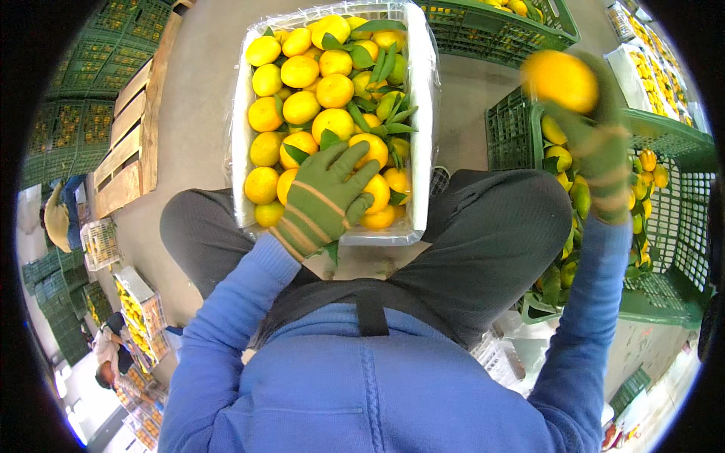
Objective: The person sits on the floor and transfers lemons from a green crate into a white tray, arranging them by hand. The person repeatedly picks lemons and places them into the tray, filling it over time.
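A white foam box (418, 130), lined with clear plastic, stands between my knees. Rows of yellow-orange mandarins (299, 71) fill it, with green leaves (387, 61) mostly along its right side. My left hand (320, 195), in a striped green knit glove, rests palm down on the mandarins near the box's front end, fingers spread. Up on the right, my gloved right hand (595, 130) is blurred by motion and holds a single mandarin (561, 82). Below that hand sits a green plastic crate (657, 311) with more leafy mandarins (645, 187) in it.
Another green crate (487, 31) with fruit stands beyond the foam box. At left are a wooden pallet (127, 130) and stacked green crates (73, 124). Two people (107, 354) are among fruit boxes at the far left. Filled white boxes (640, 79) line the upper right.
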### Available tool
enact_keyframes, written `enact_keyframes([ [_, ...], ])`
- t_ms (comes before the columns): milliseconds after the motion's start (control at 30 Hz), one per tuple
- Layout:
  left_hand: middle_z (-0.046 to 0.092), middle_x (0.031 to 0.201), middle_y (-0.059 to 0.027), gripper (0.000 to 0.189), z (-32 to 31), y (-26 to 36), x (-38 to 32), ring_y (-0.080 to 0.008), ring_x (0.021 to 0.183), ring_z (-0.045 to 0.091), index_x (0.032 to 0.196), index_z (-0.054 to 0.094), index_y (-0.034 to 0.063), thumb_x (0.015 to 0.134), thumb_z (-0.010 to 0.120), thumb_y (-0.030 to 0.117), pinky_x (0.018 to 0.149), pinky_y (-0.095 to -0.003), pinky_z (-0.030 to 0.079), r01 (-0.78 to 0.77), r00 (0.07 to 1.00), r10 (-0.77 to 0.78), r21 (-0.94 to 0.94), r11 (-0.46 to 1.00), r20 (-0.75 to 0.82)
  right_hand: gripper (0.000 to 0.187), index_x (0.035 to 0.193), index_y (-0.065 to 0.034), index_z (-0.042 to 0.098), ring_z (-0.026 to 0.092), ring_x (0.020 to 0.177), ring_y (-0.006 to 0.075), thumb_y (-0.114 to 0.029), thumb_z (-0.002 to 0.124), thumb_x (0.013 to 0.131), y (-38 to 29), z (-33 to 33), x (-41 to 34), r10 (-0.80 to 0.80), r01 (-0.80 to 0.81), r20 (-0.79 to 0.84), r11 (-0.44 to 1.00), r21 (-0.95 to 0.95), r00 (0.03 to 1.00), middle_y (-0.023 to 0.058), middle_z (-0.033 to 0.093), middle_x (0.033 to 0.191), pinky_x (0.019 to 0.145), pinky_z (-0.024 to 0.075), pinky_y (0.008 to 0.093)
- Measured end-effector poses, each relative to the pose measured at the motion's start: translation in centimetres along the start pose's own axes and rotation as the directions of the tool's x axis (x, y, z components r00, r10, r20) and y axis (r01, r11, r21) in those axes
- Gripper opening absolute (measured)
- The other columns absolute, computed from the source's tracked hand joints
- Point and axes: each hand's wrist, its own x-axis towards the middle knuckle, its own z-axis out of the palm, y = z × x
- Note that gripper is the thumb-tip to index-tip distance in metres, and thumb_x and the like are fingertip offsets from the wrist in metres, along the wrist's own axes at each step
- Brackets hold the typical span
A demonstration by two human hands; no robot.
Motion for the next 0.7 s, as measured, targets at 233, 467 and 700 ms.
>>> enact_keyframes([
  [233,0.058,0.127,-0.0184,0.045,0.4,-0.5,-0.9,-0.0385,0.114,0.056,0.118,0.064,0.0053,0.077,0.067,0.023,0.096,-0.0485,0.046,0.035,0.999,-0.037,-0.072,0.997,-0.032,0.067,0.133,-0.0075,0.05,0.062,0.109,0.0362,-0.033,0.077,0.077,-8.3,16.9,5.2,0.088,0.011,0.781,0.993,-0.121,0.618,0.0223,0.062,0.118,0.092,0.0512,0.0415],
  [467,0.052,0.137,-0.0205,0.06,0.9,-2.7,3.1,-0.0381,0.125,0.05,0.131,0.055,0.0016,0.081,0.069,0.031,0.107,-0.0488,0.037,0.074,0.991,-0.073,0.013,0.997,-0.11,0.03,0.104,-0.0016,0.069,0.07,0.09,0.0349,-0.022,0.062,0.084,-5.6,19.3,5.3,-0.065,0.185,0.86,0.982,-0.035,0.506,0.0197,0.071,0.097,0.076,0.056,0.0442],
  [700,0.044,0.145,-0.0221,0.074,2.1,-2.9,2.8,-0.0393,0.132,0.043,0.14,0.046,-0.0003,0.076,0.073,0.024,0.112,-0.0491,0.032,0.134,0.991,-0.135,0.028,0.991,0.013,0.021,0.109,-0.0124,0.064,0.069,0.082,0.0296,-0.02,0.057,0.091,-5.9,6.8,2.9,0.011,0.09,0.412,0.97,-0.225,0.911,0.0099,0.071,0.093,0.073,0.0575,0.0398],
])
